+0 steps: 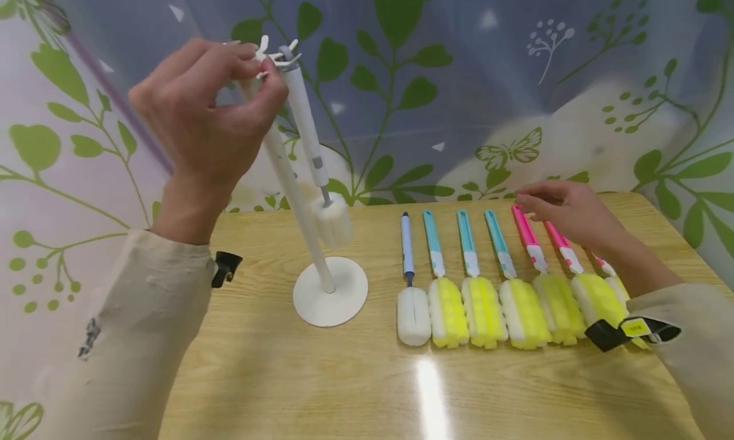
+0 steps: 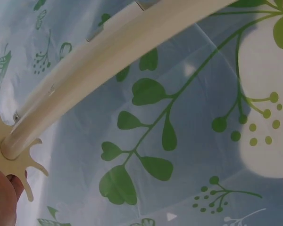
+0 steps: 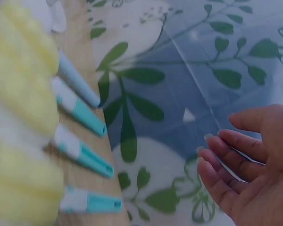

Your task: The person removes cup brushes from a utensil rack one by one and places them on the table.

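My left hand (image 1: 201,106) pinches the hooked top (image 1: 278,56) of a white stand between thumb and fingers. The stand's pole (image 1: 294,195) leans above its round base (image 1: 312,306) on the table. From one hook hangs a bottle brush (image 1: 304,115) with a white sponge head. In the left wrist view, fingertips show behind the hook disc (image 2: 12,165). My right hand (image 1: 573,211), fingers loosely bent, hovers at the pink-handled brushes (image 1: 524,230). The right wrist view shows that hand (image 3: 254,165) holding nothing, apart from the teal-handled brushes (image 3: 87,157).
A row of sponge brushes lies on the wooden table (image 1: 258,363): one with a lavender handle (image 1: 407,246), several with teal handles (image 1: 467,236), and pink ones at the right. Behind the table hangs a leaf-patterned curtain (image 1: 459,109).
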Tool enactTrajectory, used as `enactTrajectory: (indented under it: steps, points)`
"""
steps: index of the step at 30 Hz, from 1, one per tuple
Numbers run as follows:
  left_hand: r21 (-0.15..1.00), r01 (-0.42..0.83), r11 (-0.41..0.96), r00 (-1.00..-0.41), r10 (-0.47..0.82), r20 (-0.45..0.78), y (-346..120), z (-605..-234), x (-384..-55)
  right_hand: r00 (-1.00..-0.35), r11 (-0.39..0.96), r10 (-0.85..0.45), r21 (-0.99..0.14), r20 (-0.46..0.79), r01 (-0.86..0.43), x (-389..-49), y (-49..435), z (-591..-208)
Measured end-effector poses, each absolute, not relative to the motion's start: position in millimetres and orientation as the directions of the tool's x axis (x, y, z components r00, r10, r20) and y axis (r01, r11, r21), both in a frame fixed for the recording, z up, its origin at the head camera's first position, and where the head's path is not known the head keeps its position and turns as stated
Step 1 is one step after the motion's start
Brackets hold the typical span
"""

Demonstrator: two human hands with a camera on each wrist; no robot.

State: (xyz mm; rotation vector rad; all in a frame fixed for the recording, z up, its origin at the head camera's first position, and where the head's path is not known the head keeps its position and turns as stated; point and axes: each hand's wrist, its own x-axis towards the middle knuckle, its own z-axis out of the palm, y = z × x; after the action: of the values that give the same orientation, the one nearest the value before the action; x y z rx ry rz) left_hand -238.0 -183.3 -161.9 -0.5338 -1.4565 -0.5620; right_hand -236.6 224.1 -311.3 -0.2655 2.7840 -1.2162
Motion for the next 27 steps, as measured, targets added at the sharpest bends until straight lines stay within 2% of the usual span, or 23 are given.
enactTrajectory:
  steps: [8,17,23,27]
  points:
    - [0.08,0.847,0.526,-0.051,-0.07,0.996,-195.0,-160.3,-243.6,-0.95,0.467,-0.304,-0.859,0.067,-0.21,-250.6,153.5,-295.9]
    - [0.108,0.882,0.458,-0.087,-0.066,0.994,-200.6,-158.9,-244.3,-0.857,0.21,-0.443,-0.899,0.262,-0.384,-255.1,71.0,-288.2]
    - [0.164,0.931,0.325,-0.147,-0.078,0.986,-197.9,-157.1,-240.3,-0.831,0.081,-0.415,-0.895,0.371,-0.439,-252.0,27.6,-280.0]
    - [0.197,0.93,0.309,-0.176,-0.093,0.98,-197.5,-155.9,-235.7,-0.813,0.009,-0.41,-0.89,0.413,-0.456,-251.4,1.6,-274.0]
